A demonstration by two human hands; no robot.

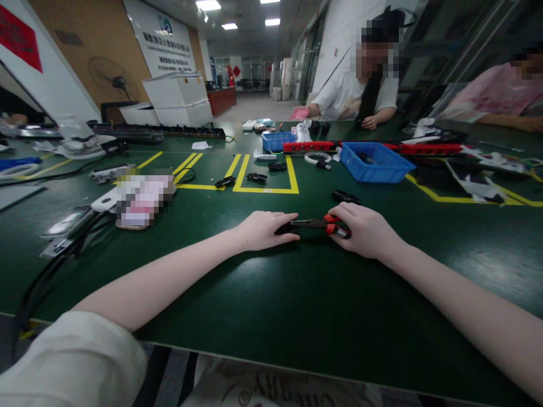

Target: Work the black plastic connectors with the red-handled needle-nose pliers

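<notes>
Red-handled long-nose pliers [314, 224] are gripped in my right hand [365, 229], fingers wrapped round the handles and the jaws pointing left. My left hand [269, 230] pinches a small black part [285, 227] between thumb and fingers; its exact kind is hard to make out. The tips of the pliers meet this part, just above the green tabletop [263, 294]. Right behind my right hand lies a black cylindrical piece [345, 196]. Farther back, several small black parts [257, 177] rest in and beside a yellow-taped outline [266, 190].
A blue bin [375, 164] stands back right, with a smaller blue bin [278, 141] behind. A coiled white cable [318, 159] lies between them. At left are a phone [146, 200] and black cables [63, 260]. Across the table sits a person [356, 93]; another is far right.
</notes>
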